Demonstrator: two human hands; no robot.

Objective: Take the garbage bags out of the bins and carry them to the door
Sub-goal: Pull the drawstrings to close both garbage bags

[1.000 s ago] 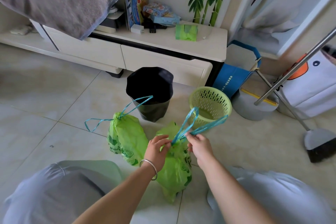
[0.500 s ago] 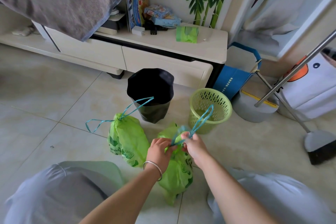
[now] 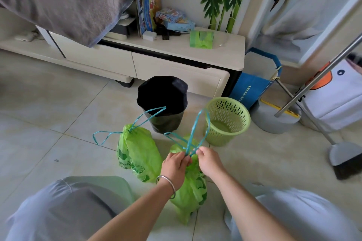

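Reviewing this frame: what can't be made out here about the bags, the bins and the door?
- Contents of both green bags, head view: opaque plastic, necks cinched.
- Knot on the nearer bag's drawstring: the left hand and right hand cover it.
- Inside of the black bin: too dark.
- The door: not identifiable in this view.

Thin, crinkly green plastic bag (image 3: 193,191) under my fingers, its teal drawstring (image 3: 197,131) a ribbed plastic ribbon. The floor tiles (image 3: 58,107) look glossy, the black bin liner (image 3: 162,94) matt, the green basket (image 3: 228,121) perforated plastic, my bracelet (image 3: 168,185) polished metal.
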